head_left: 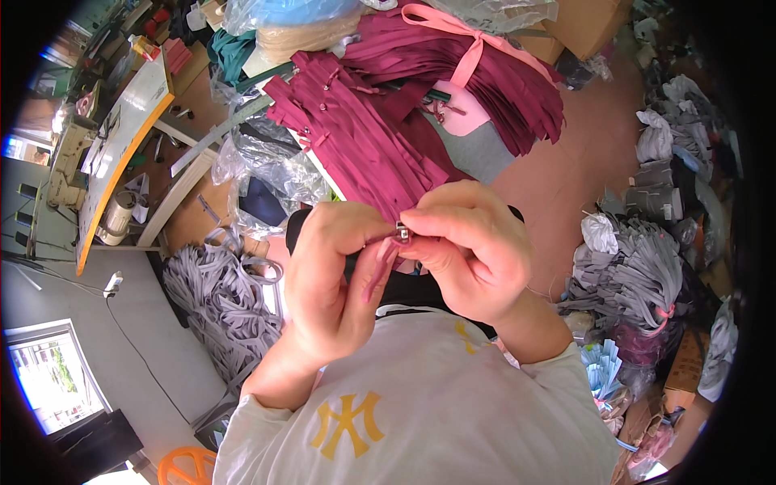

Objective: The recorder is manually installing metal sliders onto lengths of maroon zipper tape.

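In front of my chest, my left hand (330, 279) is closed in a pinch on a narrow maroon zipper tape (377, 275), whose end hangs below the thumb. My right hand (477, 255) is closed too, thumb and forefinger gripping a small shiny metal zipper slider (402, 232) at the tape. The two hands nearly meet there, and the fingers hide how far the tape runs into the slider. Just beyond them lies a long stack of maroon zipper tapes (356, 133), with several small metal sliders showing on its left part.
Farther off, a maroon bundle (517, 109) is tied with a pink ribbon (465, 58). Grey strips (222, 299) heap on the left floor; a grey bundle (634, 267) lies right. Clear plastic bags (275, 162) sit left of the stack. A white-topped table (129, 133) stands far left.
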The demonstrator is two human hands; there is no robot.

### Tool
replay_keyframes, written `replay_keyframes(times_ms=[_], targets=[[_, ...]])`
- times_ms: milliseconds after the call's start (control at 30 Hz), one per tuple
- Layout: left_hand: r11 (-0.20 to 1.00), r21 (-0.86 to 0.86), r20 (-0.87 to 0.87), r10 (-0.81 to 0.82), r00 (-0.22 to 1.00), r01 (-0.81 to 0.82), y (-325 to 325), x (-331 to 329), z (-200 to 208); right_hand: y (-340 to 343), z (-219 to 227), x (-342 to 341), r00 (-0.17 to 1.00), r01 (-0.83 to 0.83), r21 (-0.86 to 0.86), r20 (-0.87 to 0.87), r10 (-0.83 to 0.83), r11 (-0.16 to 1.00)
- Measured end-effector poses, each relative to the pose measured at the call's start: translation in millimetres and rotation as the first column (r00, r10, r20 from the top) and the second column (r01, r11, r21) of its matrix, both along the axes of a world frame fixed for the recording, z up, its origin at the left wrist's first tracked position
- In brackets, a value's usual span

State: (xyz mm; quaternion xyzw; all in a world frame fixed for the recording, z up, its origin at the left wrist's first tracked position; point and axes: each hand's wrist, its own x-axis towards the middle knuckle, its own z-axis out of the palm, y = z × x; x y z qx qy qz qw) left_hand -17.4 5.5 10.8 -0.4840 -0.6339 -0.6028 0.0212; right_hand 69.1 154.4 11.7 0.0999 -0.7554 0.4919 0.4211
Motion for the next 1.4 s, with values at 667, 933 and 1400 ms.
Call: replay_keyframes(times_ms=[667, 933, 1400], targets=[[0.998, 0.059, -0.042, -0.029, 0.999, 0.032, -2.4, 6.3, -1.7, 0.3, -1.2, -1.5, 0.995, 0.067, 0.121, -0.082, -0.058, 0.99], [0.999, 0.022, 0.078, -0.031, 0.996, 0.029, -5.6, 10.5, -2.6, -2.9, 2.1, -2.5, 0.99, 0.133, 0.115, -0.056, -0.127, 0.984], [0.989, 0.098, 0.651, -0.149, 0.744, 0.113, 3.5, 20.6, 2.9, 8.5, 0.3, 2.0, 0.877, -0.285, -0.652, 0.118, 0.466, 0.702]])
